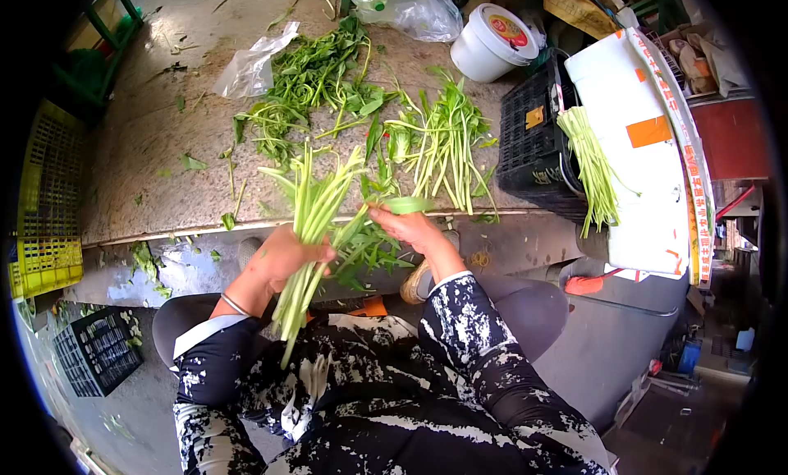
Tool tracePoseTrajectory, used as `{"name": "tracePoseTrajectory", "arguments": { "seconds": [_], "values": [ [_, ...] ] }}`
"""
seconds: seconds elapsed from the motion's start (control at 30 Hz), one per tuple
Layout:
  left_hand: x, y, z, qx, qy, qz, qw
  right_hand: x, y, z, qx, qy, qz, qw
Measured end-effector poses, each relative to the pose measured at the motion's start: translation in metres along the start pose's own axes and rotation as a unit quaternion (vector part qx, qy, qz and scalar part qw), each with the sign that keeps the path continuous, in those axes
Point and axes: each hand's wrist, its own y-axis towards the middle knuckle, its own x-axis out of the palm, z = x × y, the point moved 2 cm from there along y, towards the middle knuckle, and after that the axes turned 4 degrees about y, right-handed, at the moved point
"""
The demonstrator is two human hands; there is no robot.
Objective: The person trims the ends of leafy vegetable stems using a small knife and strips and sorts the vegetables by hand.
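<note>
My left hand [286,257] is wrapped round a bunch of pale green water spinach stems [310,208], held at a slant above my lap. Close on its right, my right hand [408,229] pinches a leafy green stalk, with a blurred green leaf [409,205] sticking out past the fingers. More leaves [365,253] hang below and between the hands. Ahead on the stone slab lie a loose heap of leafy greens [316,81] and a pile of leafy stalks [447,146].
A white lidded bucket [484,52] and clear plastic bags [423,11] stand at the back. On the right are a black crate [533,138] and a white foam box [599,81] with a tidy stem bundle [589,167]. Yellow [49,188] and black crates [97,352] are left.
</note>
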Motion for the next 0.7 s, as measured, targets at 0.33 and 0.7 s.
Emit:
{"name": "tracePoseTrajectory", "arguments": {
  "seconds": [0.33,0.7],
  "values": [
    [-0.003,0.003,0.009,-0.012,-0.114,0.118,0.986,-0.128,0.087,0.057,0.033,-0.023,0.364,0.931],
    [-0.006,0.018,0.008,-0.050,-0.170,0.102,0.979,-0.185,0.174,0.032,0.122,-0.079,0.564,0.813]
  ]
}}
